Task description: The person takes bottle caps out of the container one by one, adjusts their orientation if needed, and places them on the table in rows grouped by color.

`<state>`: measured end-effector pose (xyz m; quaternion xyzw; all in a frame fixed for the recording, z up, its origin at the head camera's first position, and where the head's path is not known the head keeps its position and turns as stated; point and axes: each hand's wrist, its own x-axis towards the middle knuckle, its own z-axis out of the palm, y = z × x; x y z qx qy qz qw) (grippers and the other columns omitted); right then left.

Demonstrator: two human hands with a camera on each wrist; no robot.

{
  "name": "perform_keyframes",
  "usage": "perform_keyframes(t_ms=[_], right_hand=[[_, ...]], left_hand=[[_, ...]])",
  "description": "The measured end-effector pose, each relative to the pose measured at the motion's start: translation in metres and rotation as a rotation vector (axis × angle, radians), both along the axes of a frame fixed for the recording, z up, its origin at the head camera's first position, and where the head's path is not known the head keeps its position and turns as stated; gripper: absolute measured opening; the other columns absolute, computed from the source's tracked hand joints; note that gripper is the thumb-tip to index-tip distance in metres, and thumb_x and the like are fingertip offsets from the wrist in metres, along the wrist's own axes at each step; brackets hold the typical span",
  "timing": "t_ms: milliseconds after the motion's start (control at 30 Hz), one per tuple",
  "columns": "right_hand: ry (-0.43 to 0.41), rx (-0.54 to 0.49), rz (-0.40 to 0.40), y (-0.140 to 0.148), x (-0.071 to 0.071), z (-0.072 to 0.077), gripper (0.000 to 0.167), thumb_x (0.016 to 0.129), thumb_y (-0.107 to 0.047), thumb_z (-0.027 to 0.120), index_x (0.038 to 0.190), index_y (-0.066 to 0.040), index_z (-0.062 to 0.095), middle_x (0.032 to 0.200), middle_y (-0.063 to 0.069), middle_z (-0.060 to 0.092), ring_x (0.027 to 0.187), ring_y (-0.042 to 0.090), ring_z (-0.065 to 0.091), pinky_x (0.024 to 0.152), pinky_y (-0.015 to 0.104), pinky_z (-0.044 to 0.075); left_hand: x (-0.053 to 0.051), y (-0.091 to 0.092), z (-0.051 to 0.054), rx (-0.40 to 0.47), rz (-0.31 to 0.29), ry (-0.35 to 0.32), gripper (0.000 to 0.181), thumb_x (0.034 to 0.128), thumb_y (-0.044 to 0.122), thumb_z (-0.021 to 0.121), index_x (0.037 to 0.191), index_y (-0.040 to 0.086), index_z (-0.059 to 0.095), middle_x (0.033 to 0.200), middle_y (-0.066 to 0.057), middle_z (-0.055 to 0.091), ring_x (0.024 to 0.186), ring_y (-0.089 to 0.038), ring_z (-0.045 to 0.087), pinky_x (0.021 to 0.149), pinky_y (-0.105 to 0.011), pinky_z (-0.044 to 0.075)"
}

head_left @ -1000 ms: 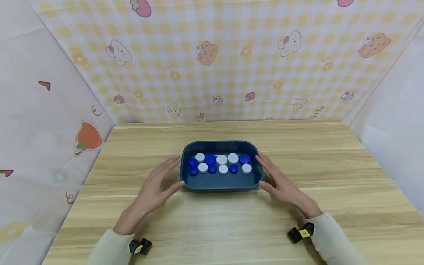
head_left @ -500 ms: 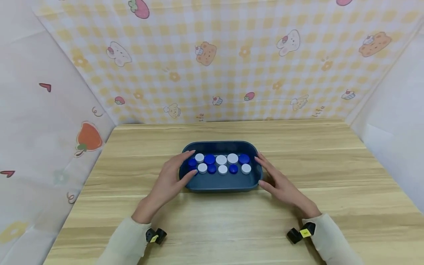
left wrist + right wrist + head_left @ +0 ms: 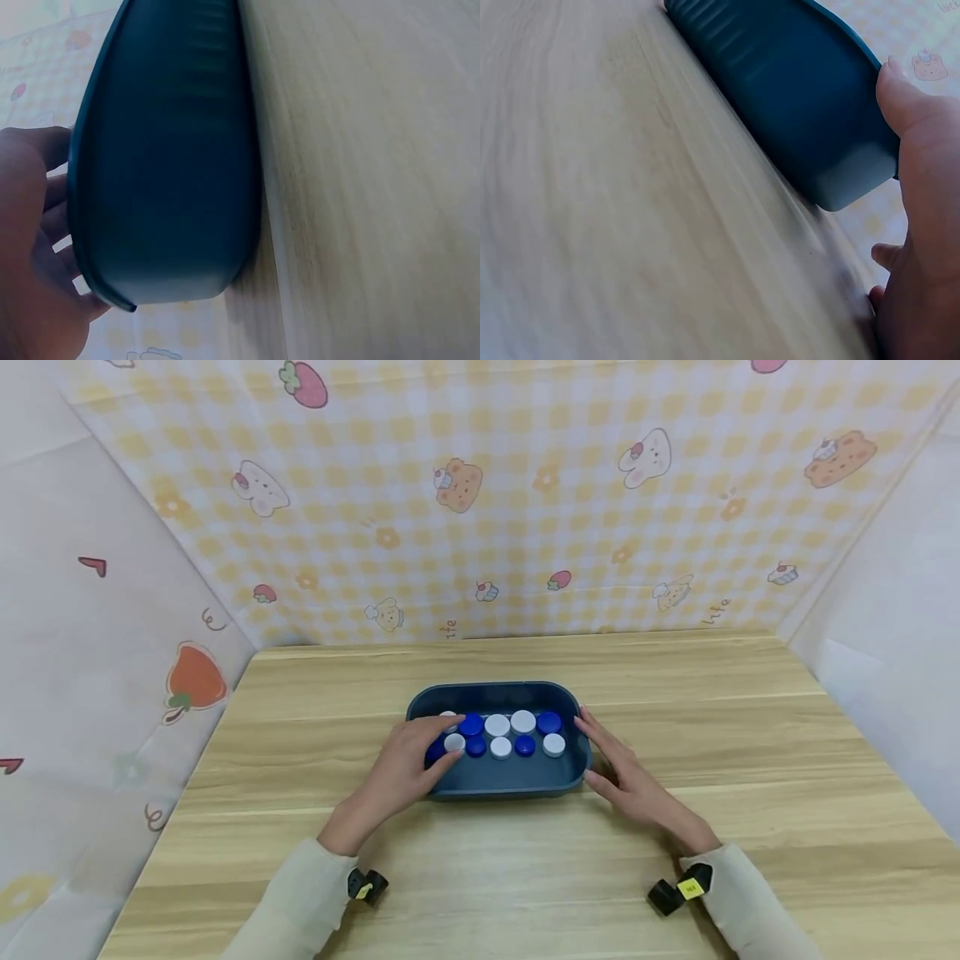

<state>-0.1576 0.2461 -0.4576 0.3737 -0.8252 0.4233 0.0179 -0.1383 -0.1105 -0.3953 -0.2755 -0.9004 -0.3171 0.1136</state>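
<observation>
A dark blue tray [image 3: 495,792] stands on the table and holds several round caps, some blue and some white, in two rows. My left hand [image 3: 401,770] reaches over the tray's left end. Its thumb and fingers are spread apart around a small white cap [image 3: 454,743], with no grip on it visible. Behind the left hand, part of another blue cap [image 3: 435,750] shows. At the tray's right end my right hand [image 3: 633,785] touches the rim with extended fingers and thumb. In the right wrist view, the thumb [image 3: 900,97] lies against the tray's edge.
The wood-grain table [image 3: 502,877] spreads around the tray. A yellow checked cloth [image 3: 525,510] with printed cartoons hangs behind it, and white printed sheets [image 3: 112,635] stand at the sides. Small black cameras [image 3: 367,887] sit at both wrists.
My left hand has moved right and forward, from beside the tray to over its left end and the caps there. The right hand stays at the right rim.
</observation>
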Motion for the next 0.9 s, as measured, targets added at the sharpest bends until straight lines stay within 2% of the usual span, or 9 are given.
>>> perform_keyframes(t_ms=[133,233,500,633,767,900], right_hand=[[0.014,-0.010,-0.009,-0.001,0.001,-0.001,0.069,0.093,-0.008,0.059,0.152,-0.009,0.023,0.159,0.011,0.009,0.143,0.035,0.009,0.111,0.056,0.009],[0.027,-0.016,-0.026,-0.003,0.001,-0.001,0.066,0.095,-0.015,0.057,0.152,-0.011,0.024,0.159,0.009,0.010,0.143,0.034,0.011,0.107,0.063,0.011],[0.039,-0.041,-0.052,-0.006,0.002,-0.002,0.064,0.095,-0.021,0.056,0.150,-0.008,0.028,0.159,0.009,0.013,0.144,0.031,0.012,0.105,0.066,0.012],[0.027,-0.021,-0.063,-0.007,0.003,-0.002,0.065,0.094,-0.018,0.058,0.151,-0.011,0.027,0.159,0.007,0.012,0.144,0.029,0.012,0.105,0.064,0.013],[-0.010,0.006,-0.075,-0.007,0.004,-0.001,0.066,0.094,-0.016,0.058,0.152,-0.016,0.025,0.160,0.004,0.009,0.144,0.028,0.012,0.104,0.062,0.014],[-0.018,0.017,-0.080,-0.006,0.005,0.002,0.066,0.095,-0.017,0.058,0.152,-0.016,0.025,0.160,0.005,0.009,0.144,0.029,0.012,0.104,0.061,0.015]], left_hand=[[-0.005,0.005,-0.003,-0.055,-0.026,-0.007,0.039,0.0917,0.024,0.067,0.127,0.008,0.061,0.124,-0.006,0.063,0.119,-0.026,0.054,0.101,-0.047,0.039],[-0.009,0.010,-0.005,-0.101,-0.033,-0.005,0.036,0.0923,0.024,0.066,0.124,0.008,0.063,0.121,-0.005,0.064,0.117,-0.024,0.056,0.100,-0.046,0.041],[-0.019,0.018,-0.001,-0.237,-0.045,0.008,0.032,0.0891,0.023,0.070,0.118,0.010,0.066,0.114,-0.004,0.067,0.108,-0.021,0.059,0.097,-0.043,0.043],[-0.023,0.021,0.001,-0.304,-0.059,-0.031,0.031,0.0901,0.024,0.069,0.118,0.011,0.066,0.115,-0.003,0.066,0.108,-0.020,0.059,0.097,-0.042,0.043],[-0.025,0.026,0.003,-0.332,-0.085,-0.068,0.029,0.0908,0.023,0.068,0.117,0.011,0.067,0.114,-0.003,0.066,0.108,-0.020,0.059,0.096,-0.041,0.044],[-0.025,0.030,0.006,-0.345,-0.122,-0.073,0.028,0.0908,0.022,0.068,0.115,0.009,0.067,0.115,-0.005,0.066,0.108,-0.021,0.059,0.096,-0.042,0.044]])
